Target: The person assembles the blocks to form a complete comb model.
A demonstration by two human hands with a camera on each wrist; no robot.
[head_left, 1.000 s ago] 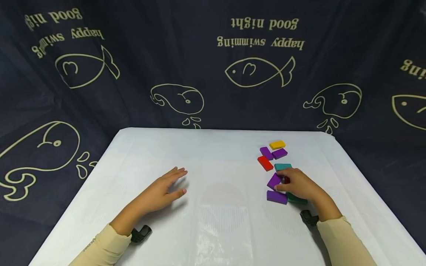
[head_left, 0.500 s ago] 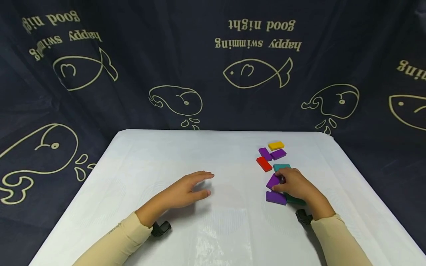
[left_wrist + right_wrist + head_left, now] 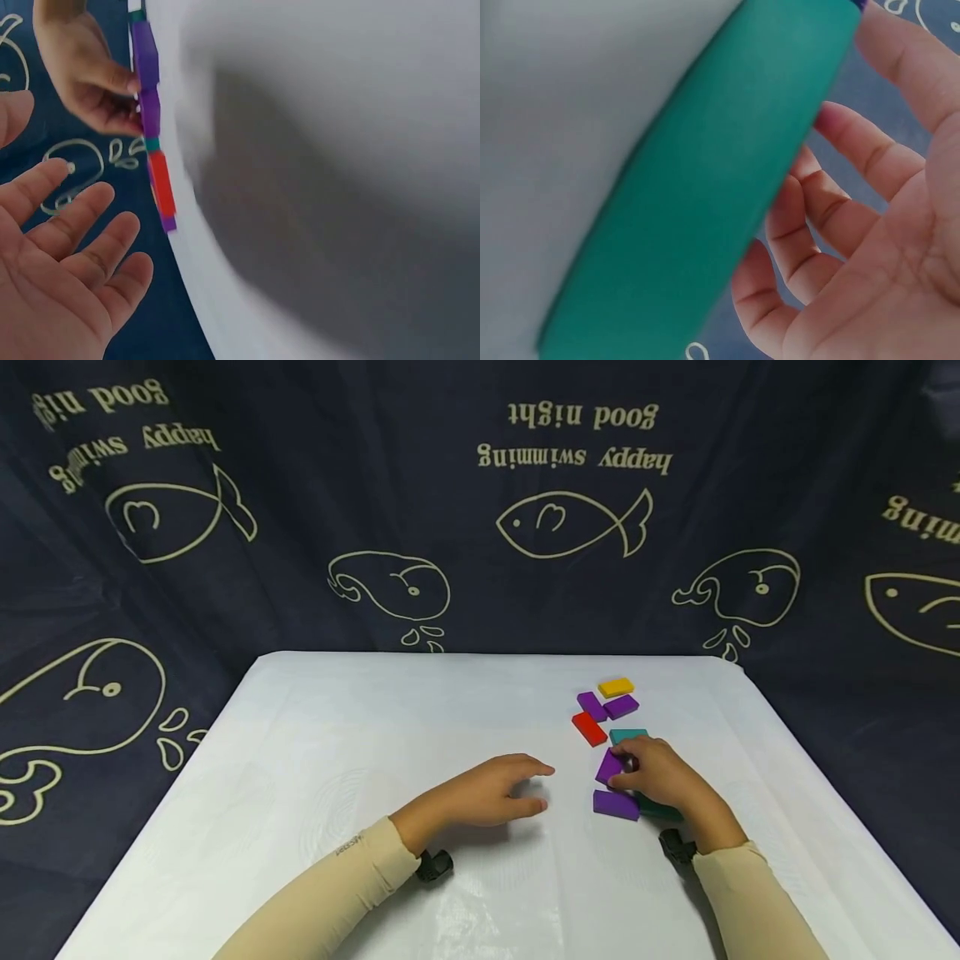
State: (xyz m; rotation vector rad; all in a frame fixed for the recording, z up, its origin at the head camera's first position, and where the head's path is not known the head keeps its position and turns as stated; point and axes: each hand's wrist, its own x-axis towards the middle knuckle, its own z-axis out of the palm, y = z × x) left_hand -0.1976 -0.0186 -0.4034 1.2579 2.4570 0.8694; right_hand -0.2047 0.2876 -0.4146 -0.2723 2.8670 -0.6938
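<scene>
My right hand (image 3: 656, 770) is among the coloured blocks on the right, its thumb and fingers curled around a small dark red block (image 3: 632, 763), mostly hidden by them. The thumb tip lies against a purple block (image 3: 610, 766), and the fingertips are right by a teal block (image 3: 628, 736). Below the hand lie another purple block (image 3: 616, 804) and a dark green block (image 3: 660, 808), which looms large in the right wrist view. My left hand (image 3: 491, 792) holds nothing; its fingers are extended above the white table, left of the blocks, palm seen in the left wrist view.
Farther back lie a red block (image 3: 589, 728), two purple blocks, one (image 3: 621, 706) beside the other, and a yellow block (image 3: 616, 687). The white table (image 3: 360, 710) ends at a dark cloth (image 3: 480, 602) printed with fish and whales.
My left hand has moved right across the table, toward the blocks. The right hand keeps its place at the blocks, and the head view has shifted slightly.
</scene>
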